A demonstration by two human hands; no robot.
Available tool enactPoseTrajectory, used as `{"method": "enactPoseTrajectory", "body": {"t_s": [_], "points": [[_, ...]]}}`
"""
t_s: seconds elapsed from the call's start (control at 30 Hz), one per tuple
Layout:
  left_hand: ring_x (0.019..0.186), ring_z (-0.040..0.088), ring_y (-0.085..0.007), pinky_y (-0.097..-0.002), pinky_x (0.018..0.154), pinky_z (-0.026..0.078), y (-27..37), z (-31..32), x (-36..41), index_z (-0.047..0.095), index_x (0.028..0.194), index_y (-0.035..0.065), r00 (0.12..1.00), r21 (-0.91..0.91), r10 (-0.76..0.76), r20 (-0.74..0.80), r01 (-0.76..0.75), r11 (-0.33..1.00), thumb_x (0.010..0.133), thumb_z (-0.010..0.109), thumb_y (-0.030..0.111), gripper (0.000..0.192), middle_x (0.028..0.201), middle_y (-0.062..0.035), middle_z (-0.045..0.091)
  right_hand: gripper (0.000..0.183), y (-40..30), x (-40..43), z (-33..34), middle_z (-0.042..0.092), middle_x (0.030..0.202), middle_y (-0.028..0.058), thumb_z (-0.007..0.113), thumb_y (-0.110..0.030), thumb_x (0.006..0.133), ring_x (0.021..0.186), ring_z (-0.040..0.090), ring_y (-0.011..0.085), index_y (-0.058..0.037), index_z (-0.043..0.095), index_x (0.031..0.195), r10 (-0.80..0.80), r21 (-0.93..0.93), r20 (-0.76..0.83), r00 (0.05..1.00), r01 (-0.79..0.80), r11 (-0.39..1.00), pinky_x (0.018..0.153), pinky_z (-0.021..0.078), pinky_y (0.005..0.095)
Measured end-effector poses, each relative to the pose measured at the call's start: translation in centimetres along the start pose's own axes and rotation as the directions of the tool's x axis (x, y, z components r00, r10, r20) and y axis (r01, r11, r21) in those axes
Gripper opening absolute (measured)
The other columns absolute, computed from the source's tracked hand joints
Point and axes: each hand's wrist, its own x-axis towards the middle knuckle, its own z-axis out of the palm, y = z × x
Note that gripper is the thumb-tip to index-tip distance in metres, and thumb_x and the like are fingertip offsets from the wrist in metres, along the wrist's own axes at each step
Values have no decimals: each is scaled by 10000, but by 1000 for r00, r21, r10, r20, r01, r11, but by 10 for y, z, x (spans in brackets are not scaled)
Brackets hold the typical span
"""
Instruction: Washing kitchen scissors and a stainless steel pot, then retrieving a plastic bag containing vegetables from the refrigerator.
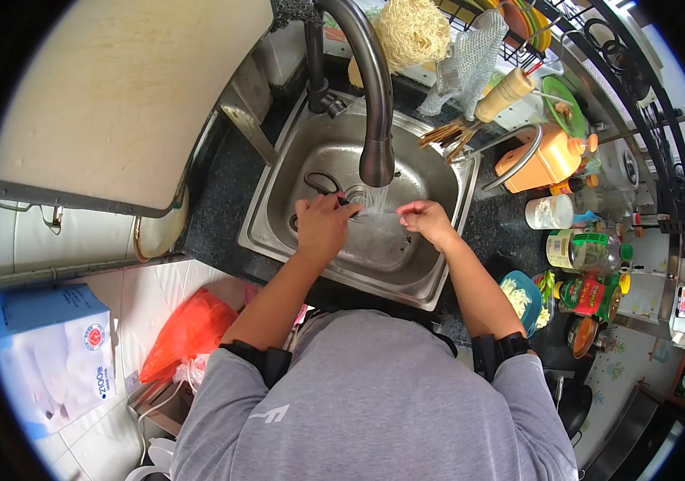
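A pair of scissors with black loop handles (pixel 322 178) is in my left hand (pixel 322 227), over the stainless steel sink (pixel 372 267). My fingers cover its middle, where a bit of red shows. Its blades appear to point right, blurred by running water (pixel 375 198). Just right of the stream is my right hand (pixel 429 222), its thumb and fingers close together by the blade end. Whether they touch or pinch the blade, I cannot tell. The dark metal faucet (pixel 376 120) arches over the sink, its spout just above my hands. Small dark bits lie in the basin.
A large cutting board (pixel 120 90) stands at the left. A bamboo brush (pixel 501 99), a mesh cloth (pixel 474 57) and a loofah (pixel 412 27) hang behind the sink. An orange jug (pixel 541 159), several bottles and a teal container of cut vegetables (pixel 525 294) line the right counter.
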Motion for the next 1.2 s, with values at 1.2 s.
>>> {"method": "enactPoseTrajectory", "body": {"t_s": [1.2], "points": [[777, 502, -168, -407, 746, 298, -3, 15, 14, 651, 836, 246, 994, 227, 105, 31, -109, 968, 709, 546, 115, 211, 715, 23, 481, 316, 46, 26, -11, 640, 915, 93, 623, -230, 807, 803, 605, 197, -51, 581, 1064, 137, -66, 25, 990, -136, 989, 754, 464, 308]]}}
